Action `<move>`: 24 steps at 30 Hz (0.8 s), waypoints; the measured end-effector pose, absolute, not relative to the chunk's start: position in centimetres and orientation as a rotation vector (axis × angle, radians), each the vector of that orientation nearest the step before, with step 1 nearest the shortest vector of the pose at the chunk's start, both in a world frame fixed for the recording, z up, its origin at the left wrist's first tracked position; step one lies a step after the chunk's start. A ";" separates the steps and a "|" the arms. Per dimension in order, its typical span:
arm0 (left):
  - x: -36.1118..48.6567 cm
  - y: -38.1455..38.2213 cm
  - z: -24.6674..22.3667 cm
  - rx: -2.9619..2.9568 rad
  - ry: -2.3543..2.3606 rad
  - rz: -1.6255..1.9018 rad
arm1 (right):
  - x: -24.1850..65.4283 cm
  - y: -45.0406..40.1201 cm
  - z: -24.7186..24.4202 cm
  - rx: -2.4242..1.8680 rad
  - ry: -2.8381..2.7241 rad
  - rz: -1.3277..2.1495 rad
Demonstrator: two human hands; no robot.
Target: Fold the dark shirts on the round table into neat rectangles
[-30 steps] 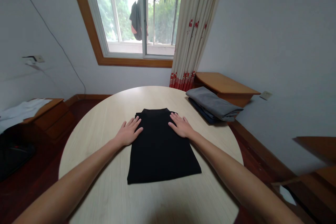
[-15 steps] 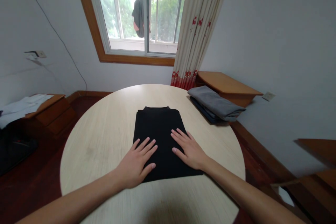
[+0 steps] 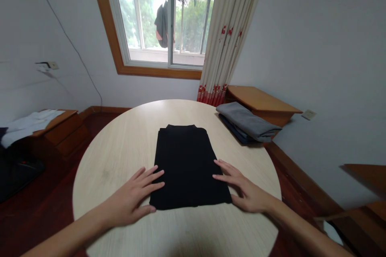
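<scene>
Black garment (image 3: pixel 187 168) | both hands' fingers (image 3: pixel 157 174) spread | grey folded cloth (image 3: pixel 247 118) beyond

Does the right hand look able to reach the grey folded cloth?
Probably yes: only tabletop shows between the right hand and the grey folded cloth, and nothing covers the cloth.

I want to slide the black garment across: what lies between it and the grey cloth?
Only bare table lies between the black garment and grey cloth, in the head view.
</scene>
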State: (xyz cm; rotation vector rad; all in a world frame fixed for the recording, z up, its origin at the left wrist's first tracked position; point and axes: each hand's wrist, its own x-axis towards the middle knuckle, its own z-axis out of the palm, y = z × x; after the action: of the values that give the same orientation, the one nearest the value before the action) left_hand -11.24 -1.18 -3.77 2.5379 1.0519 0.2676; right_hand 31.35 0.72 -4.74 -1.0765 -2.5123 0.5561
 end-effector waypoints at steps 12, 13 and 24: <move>-9.7 5.6 3.9 1.980 1.226 0.820 | 28.5 6.8 1.1 -1.110 -2.128 0.579; -9.3 7.8 4.5 1.950 1.259 0.932 | 27.7 8.9 1.7 -1.150 -2.045 0.572; -7.2 14.2 -3.8 1.272 1.319 1.037 | 23.4 15.8 -3.8 -1.617 -1.760 0.711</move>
State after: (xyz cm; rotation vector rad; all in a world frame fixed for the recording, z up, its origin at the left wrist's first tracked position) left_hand -7.24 14.21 -3.76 1.2725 1.3191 1.0370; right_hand 23.43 15.80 -3.75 -1.6175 -1.7598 0.7109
